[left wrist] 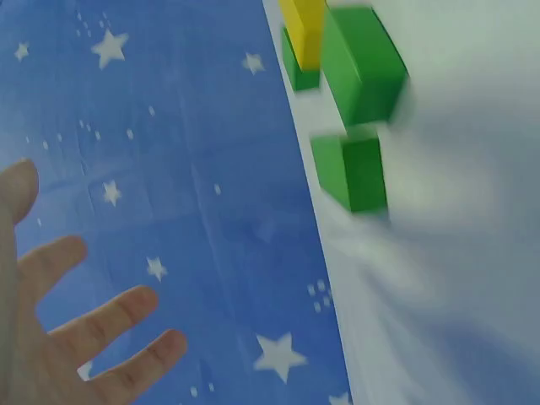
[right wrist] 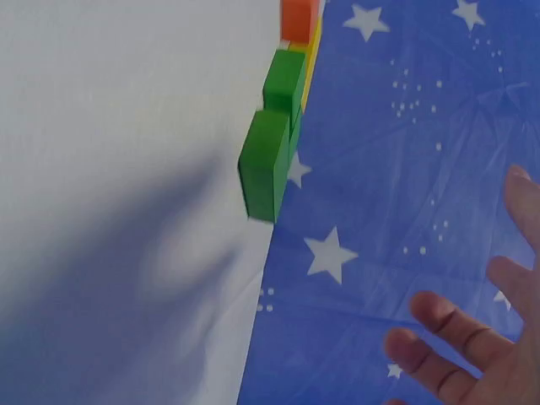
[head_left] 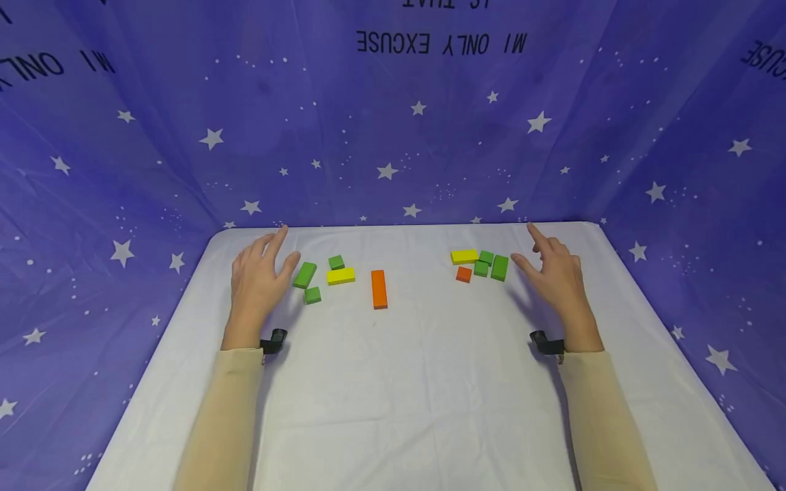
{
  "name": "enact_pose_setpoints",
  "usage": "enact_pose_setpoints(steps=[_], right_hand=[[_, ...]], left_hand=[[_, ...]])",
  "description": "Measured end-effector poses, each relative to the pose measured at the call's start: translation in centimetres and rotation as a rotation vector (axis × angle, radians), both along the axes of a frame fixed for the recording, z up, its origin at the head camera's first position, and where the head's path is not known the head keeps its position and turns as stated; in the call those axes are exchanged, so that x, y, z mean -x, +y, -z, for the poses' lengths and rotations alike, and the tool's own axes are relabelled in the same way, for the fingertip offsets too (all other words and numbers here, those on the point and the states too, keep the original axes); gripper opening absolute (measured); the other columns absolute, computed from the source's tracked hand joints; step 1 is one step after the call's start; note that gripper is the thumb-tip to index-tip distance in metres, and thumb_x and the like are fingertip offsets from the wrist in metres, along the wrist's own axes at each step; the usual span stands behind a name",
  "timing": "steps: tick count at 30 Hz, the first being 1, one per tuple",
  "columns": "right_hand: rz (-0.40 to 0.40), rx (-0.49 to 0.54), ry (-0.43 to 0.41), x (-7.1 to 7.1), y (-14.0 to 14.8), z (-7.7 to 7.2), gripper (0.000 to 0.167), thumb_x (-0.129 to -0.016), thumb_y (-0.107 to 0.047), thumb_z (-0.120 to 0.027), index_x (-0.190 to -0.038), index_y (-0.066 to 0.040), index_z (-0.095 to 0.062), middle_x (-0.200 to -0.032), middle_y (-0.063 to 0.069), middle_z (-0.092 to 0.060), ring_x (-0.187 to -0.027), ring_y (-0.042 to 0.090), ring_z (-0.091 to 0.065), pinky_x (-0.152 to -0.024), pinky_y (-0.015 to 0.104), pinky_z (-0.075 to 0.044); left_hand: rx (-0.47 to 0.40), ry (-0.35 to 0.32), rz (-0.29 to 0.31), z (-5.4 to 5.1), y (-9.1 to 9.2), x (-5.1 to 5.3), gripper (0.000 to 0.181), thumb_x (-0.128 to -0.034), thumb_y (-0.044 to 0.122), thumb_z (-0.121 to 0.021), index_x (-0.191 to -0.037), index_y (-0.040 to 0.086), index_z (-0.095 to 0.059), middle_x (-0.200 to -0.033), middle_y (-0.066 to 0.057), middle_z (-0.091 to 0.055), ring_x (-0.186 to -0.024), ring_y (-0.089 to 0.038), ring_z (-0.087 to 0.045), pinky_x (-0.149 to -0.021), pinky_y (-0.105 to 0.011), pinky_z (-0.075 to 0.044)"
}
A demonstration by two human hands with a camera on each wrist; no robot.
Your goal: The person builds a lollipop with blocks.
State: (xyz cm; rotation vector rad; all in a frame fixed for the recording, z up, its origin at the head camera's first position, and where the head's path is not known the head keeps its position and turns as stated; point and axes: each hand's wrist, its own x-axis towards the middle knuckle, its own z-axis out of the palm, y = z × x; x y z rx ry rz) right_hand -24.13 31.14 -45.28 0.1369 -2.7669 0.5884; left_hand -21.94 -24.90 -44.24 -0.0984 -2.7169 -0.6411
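Head view: left hand (head_left: 254,279) and right hand (head_left: 555,283) held well apart, small blocks between them

Nearest, a left sleeve (head_left: 224,423) and a right sleeve (head_left: 604,423), both beige, reach in over a white tablecloth (head_left: 393,402). Each wrist carries a black camera, the left camera (head_left: 274,341) and the right camera (head_left: 546,343), on its inner side.

Beyond them both hands are raised above the cloth, fingers parted and free; the wrist views show them clear of the blocks, with shadows falling on the cloth.

Near the left thumb lies a long green block (head_left: 304,275), with a near green cube (head_left: 313,295) just beside it. A left yellow block (head_left: 340,276) and a far green cube (head_left: 336,262) sit a little inward, and an orange block (head_left: 379,290) lies apart toward the middle.

Near the right thumb stands a wide green block (head_left: 500,268), close to a front green cube (head_left: 481,269) and a back green cube (head_left: 486,258). A red block (head_left: 463,274) and a right yellow block (head_left: 464,257) complete this cluster.

Farthest hangs a purple-blue curtain (head_left: 344,198) with white stars (head_left: 387,171) and upside-down black lettering (head_left: 442,43).
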Motion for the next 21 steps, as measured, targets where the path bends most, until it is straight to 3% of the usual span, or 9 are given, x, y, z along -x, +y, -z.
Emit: enact_pose_setpoints(steps=[5, 10, 17, 21], right_hand=[[-0.023, 0.063, 0.034, 0.2, -1.0, 0.1, 0.072, -0.105, -0.054, -0.059, -0.168, -0.028, -0.033, -0.109, 0.016, -0.064, -0.086, 0.031, -0.055, -0.079, 0.046, -0.032], [-0.043, 0.200, 0.031, 0.2, -2.0, 0.1, 0.070, -0.104, -0.045, -0.066, -0.166, -0.026, -0.038, -0.096, 0.012, -0.066, -0.076, 0.024, -0.054, -0.072, 0.037, -0.038], [-0.079, 0.401, -0.048, 0.2, -3.1, 0.4, 0.070, -0.105, -0.042, -0.067, -0.166, -0.028, -0.037, -0.087, 0.016, -0.067, -0.070, 0.018, -0.049, -0.070, 0.031, -0.039], [-0.094, 0.501, -0.116, 0.3, -3.7, 0.7, 0.070, -0.104, -0.040, -0.068, -0.166, -0.029, -0.038, -0.072, 0.004, -0.055, -0.062, 0.012, -0.042, -0.060, 0.028, -0.037]], left_hand=[[-0.132, 0.050, -0.009, -0.1, 2.0, 0.0, 0.061, -0.1091, 0.052, -0.049, -0.165, 0.028, -0.041, -0.143, -0.018, -0.061, -0.132, -0.041, -0.054, -0.106, -0.062, -0.039], [-0.261, 0.070, 0.023, -0.3, 3.9, -0.2, 0.058, -0.1089, 0.047, -0.054, -0.161, 0.022, -0.047, -0.122, -0.015, -0.067, -0.114, -0.039, -0.064, -0.093, -0.057, -0.048], [-0.419, 0.005, 0.093, 0.1, 6.3, -0.4, 0.056, -0.1080, 0.043, -0.059, -0.158, 0.020, -0.050, -0.111, -0.013, -0.068, -0.104, -0.034, -0.067, -0.098, -0.054, -0.052], [-0.463, -0.042, 0.120, 0.7, 7.5, -0.5, 0.055, -0.1073, 0.040, -0.060, -0.158, 0.020, -0.050, -0.111, -0.012, -0.070, -0.103, -0.032, -0.067, -0.097, -0.049, -0.053]])
